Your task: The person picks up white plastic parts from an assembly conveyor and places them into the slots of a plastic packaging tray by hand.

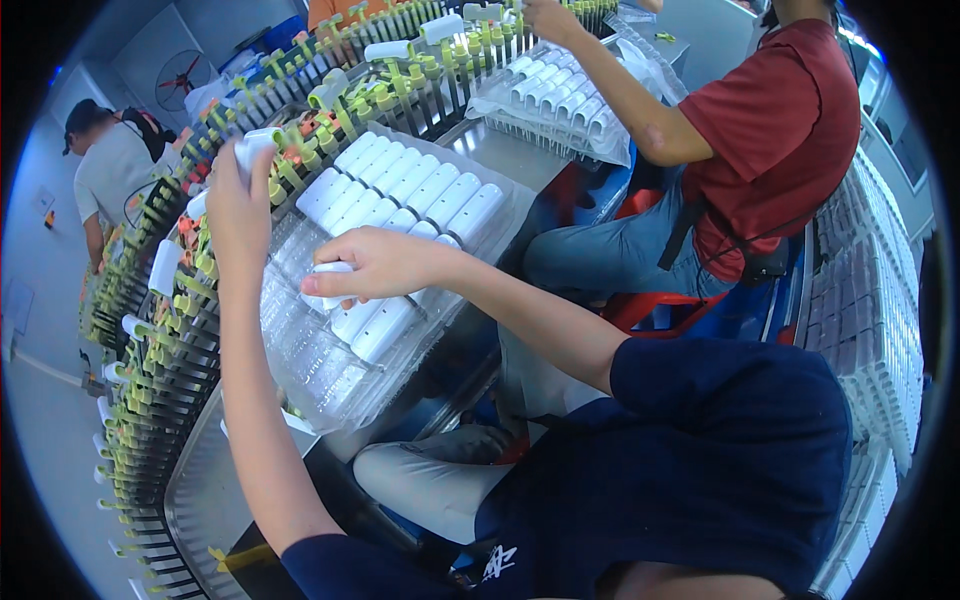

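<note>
My left hand (240,195) is raised at the conveyor, its fingers closed around a white plastic casing (262,138) beside the yellow-green holders. Lower and to the right, my right hand (385,262) grips another white casing (328,270) between thumb and fingers, just over a transparent blister tray (300,345). Rows of white, rounded, oblong casings (385,325) lie in the tray's far and right parts. Bare moulded pockets show on its near left side. My right hand and forearm hide some of the middle casings.
A curved conveyor (190,330) with black slats and yellow-green holders bends around the left and far side, some holders carrying white casings. Another person in a red shirt (790,120) works at the right beside a second filled tray (565,90). Stacked trays (870,270) stand far right.
</note>
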`<control>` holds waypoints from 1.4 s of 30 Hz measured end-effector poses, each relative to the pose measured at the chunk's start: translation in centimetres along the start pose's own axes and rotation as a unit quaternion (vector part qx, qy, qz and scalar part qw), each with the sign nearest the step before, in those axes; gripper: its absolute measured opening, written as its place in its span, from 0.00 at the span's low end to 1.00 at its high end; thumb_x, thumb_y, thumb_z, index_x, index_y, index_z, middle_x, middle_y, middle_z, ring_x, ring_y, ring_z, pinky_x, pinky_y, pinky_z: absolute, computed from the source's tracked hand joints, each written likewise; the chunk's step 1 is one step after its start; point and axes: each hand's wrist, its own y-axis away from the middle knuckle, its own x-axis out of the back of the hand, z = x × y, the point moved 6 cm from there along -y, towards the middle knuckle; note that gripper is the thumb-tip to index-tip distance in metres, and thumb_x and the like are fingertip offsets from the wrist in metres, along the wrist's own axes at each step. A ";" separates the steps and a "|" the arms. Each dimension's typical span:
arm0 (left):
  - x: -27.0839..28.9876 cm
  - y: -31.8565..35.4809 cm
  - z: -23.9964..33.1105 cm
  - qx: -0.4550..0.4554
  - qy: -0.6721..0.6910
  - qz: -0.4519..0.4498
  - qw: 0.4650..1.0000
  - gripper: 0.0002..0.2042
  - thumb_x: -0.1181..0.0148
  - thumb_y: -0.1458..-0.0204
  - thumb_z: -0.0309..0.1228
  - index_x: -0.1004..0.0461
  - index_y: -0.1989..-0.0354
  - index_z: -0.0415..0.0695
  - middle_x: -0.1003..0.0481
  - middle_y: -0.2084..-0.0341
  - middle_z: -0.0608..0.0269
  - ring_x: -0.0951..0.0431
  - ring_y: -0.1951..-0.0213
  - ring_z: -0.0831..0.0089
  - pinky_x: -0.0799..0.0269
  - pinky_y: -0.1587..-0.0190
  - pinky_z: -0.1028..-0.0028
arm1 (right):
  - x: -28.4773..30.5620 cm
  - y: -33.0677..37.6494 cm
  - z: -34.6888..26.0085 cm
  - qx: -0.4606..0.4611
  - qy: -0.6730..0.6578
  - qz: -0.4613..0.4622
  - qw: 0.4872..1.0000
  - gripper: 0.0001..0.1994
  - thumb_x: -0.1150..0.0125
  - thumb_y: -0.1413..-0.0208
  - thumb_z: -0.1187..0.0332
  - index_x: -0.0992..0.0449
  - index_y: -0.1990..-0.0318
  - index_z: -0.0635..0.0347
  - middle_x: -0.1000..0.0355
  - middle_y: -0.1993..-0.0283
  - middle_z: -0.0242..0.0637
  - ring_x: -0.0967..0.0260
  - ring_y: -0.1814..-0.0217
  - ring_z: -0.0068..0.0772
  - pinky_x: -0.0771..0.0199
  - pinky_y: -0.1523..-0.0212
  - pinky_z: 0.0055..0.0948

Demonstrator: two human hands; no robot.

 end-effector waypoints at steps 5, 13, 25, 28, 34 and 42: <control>-3.1 -5.5 -0.2 0.022 -0.036 -0.062 0.997 0.23 0.42 0.43 0.48 0.28 0.59 0.34 0.23 0.64 0.36 0.24 0.58 0.39 0.29 0.56 0.53 | -0.1 -0.2 0.0 -0.006 -0.018 0.002 1.000 0.29 0.44 0.41 0.42 0.28 0.73 0.64 0.26 0.75 0.38 0.24 0.72 0.26 0.27 0.69 0.26; -8.3 -7.8 -3.8 0.062 -0.184 -0.239 0.951 0.22 0.42 0.44 0.46 0.28 0.53 0.37 0.23 0.57 0.42 0.23 0.51 0.48 0.29 0.50 0.54 | 0.3 0.1 0.1 -0.018 -0.044 0.014 0.999 0.27 0.43 0.40 0.44 0.29 0.73 0.64 0.28 0.75 0.38 0.27 0.73 0.25 0.27 0.69 0.27; -3.2 -6.5 -9.7 0.037 -0.332 -0.250 0.909 0.27 0.42 0.50 0.53 0.27 0.57 0.38 0.21 0.61 0.44 0.21 0.55 0.50 0.26 0.54 0.55 | 0.7 0.4 -0.5 0.013 0.032 0.002 0.999 0.24 0.44 0.38 0.49 0.32 0.71 0.66 0.37 0.77 0.39 0.41 0.73 0.25 0.38 0.70 0.32; -0.8 -6.2 -14.8 0.039 -0.306 -0.269 0.912 0.28 0.38 0.51 0.53 0.28 0.57 0.36 0.22 0.63 0.43 0.20 0.59 0.51 0.26 0.57 0.56 | 0.4 0.3 -1.0 0.032 0.019 -0.004 0.999 0.23 0.43 0.38 0.49 0.31 0.70 0.65 0.37 0.77 0.39 0.41 0.73 0.25 0.38 0.70 0.31; 2.0 -2.4 -17.4 0.050 -0.352 -0.234 0.905 0.29 0.38 0.49 0.51 0.32 0.52 0.35 0.23 0.62 0.46 0.19 0.68 0.55 0.24 0.72 0.61 | 0.1 0.3 -0.7 0.017 0.048 -0.003 0.999 0.22 0.42 0.39 0.50 0.28 0.68 0.65 0.35 0.77 0.42 0.40 0.75 0.29 0.38 0.70 0.32; 6.6 1.3 -17.3 0.053 -0.347 -0.138 0.926 0.23 0.39 0.48 0.49 0.32 0.49 0.49 0.24 0.56 0.56 0.22 0.58 0.49 0.27 0.59 0.55 | 4.0 -0.8 -4.8 0.098 0.188 0.153 0.965 0.30 0.46 0.41 0.39 0.30 0.72 0.64 0.33 0.79 0.44 0.34 0.75 0.34 0.34 0.71 0.37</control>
